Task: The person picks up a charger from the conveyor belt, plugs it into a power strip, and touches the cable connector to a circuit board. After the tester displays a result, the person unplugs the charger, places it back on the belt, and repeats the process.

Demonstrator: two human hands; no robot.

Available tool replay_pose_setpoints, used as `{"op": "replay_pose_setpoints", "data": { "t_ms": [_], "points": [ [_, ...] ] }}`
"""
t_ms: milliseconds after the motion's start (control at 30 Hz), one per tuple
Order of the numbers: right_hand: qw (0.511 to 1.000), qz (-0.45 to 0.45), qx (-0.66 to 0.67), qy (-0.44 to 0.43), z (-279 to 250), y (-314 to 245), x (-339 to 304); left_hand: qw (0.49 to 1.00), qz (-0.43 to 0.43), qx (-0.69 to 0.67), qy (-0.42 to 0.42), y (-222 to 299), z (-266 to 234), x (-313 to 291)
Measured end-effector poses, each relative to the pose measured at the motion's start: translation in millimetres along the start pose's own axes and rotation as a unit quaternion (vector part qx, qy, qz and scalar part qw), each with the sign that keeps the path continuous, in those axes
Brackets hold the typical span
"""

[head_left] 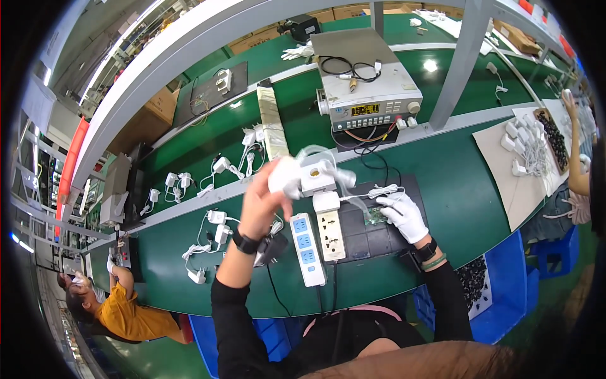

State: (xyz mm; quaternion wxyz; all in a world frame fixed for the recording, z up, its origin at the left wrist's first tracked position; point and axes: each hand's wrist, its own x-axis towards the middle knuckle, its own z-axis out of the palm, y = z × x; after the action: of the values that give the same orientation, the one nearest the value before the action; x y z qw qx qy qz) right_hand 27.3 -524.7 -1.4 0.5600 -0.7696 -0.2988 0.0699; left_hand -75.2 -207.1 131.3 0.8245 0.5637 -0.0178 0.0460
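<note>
My left hand [260,197] is raised over the bench, its fingers closed round a white power adapter [317,179] with a looping pale cable; motion blurs them. Below it, another white adapter [326,201] sits on the far end of a cream power strip [330,235], with a coiled white cable [385,189] running right. My right hand [404,216], in a white glove, rests at the right edge of a small green circuit board [374,216] on a black mat [360,249]. Its fingertips are pressed together there; what they pinch is hidden.
A white power strip with blue sockets [306,249] lies left of centre, near a black adapter [271,248]. Corded white adapters [218,226] lie farther left. A bench instrument [369,95] stands behind the mat. Co-workers sit at far left [136,316] and right [577,170].
</note>
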Motion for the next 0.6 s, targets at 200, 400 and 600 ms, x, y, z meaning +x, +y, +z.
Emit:
{"op": "replay_pose_setpoints", "data": {
  "t_ms": [200,400,600],
  "points": [
    [0.981,-0.142,-0.124,-0.036,3,-6,6,0.981,0.101,0.087,0.144,22,-21,82],
    [0.986,-0.130,-0.100,-0.009,4,-18,6,0.752,0.053,0.640,0.151,2,-132,150],
    [0.992,-0.059,-0.110,0.001,8,-5,-3,0.569,-0.006,0.807,0.157,-66,-224,197]
  ]
}}
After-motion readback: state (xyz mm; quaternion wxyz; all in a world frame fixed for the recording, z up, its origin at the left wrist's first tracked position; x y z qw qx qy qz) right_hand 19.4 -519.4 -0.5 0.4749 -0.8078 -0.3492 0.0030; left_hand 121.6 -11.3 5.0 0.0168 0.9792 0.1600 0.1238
